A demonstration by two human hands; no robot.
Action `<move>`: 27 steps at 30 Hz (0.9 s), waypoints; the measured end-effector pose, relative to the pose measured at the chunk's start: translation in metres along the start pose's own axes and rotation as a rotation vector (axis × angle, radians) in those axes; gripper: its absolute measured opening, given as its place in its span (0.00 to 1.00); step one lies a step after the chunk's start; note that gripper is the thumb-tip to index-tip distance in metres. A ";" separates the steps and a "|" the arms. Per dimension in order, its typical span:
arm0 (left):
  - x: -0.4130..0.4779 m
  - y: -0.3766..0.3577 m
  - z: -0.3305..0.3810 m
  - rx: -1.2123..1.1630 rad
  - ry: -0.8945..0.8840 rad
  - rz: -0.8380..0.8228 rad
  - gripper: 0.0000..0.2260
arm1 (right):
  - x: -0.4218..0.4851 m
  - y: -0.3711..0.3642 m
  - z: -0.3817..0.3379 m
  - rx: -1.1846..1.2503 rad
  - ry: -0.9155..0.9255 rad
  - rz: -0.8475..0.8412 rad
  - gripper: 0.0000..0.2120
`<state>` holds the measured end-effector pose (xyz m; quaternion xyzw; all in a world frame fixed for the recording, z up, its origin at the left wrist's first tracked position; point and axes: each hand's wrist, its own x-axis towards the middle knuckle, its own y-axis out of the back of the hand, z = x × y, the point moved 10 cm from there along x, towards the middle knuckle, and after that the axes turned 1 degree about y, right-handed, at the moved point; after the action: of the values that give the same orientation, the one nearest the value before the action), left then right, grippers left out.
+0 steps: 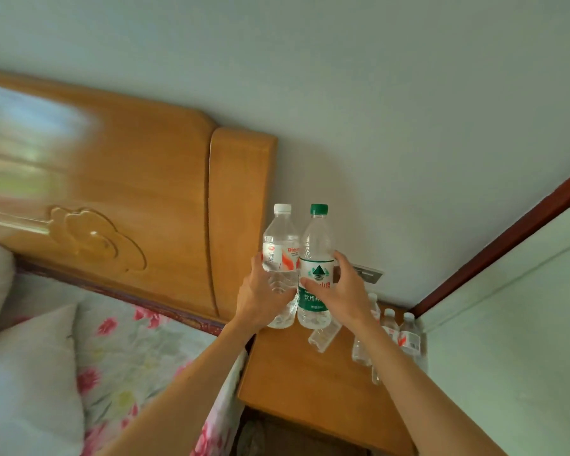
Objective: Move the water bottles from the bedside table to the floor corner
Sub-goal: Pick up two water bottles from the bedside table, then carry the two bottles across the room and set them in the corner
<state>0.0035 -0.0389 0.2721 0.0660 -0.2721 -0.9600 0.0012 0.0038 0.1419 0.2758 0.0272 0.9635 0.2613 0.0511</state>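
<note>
My left hand (263, 297) grips a clear bottle with a white cap and a red-and-white label (281, 255). My right hand (341, 291) grips a clear bottle with a green cap and a green-and-white label (316, 258). Both bottles are upright, side by side, lifted just above the back of the wooden bedside table (297, 376). Several more clear bottles (408, 337) stand at the table's back right corner, partly hidden by my right forearm. A clear bottle (323, 339) lies on its side on the table under my right hand.
A wooden headboard (139, 192) and a bed with a floral sheet (129, 357) and white pillows (30, 373) fill the left. The wall behind carries a socket plate (369, 274). A pale green panel with a dark red frame (507, 324) closes off the right.
</note>
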 end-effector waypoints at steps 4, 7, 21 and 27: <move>-0.019 0.042 -0.004 -0.075 0.030 0.105 0.27 | -0.001 -0.015 -0.041 0.054 0.107 -0.046 0.34; -0.035 0.079 -0.008 -0.104 0.043 0.193 0.27 | -0.005 -0.036 -0.073 0.088 0.179 -0.101 0.33; -0.192 0.300 -0.061 -0.118 0.087 0.746 0.34 | -0.096 -0.210 -0.248 0.112 0.514 -0.499 0.35; -0.320 0.378 -0.091 -0.060 0.160 0.959 0.33 | -0.197 -0.282 -0.318 0.137 0.652 -0.642 0.32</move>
<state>0.3192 -0.3961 0.4330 0.0068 -0.2430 -0.8506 0.4663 0.1561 -0.2761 0.4226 -0.3527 0.9040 0.1629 -0.1783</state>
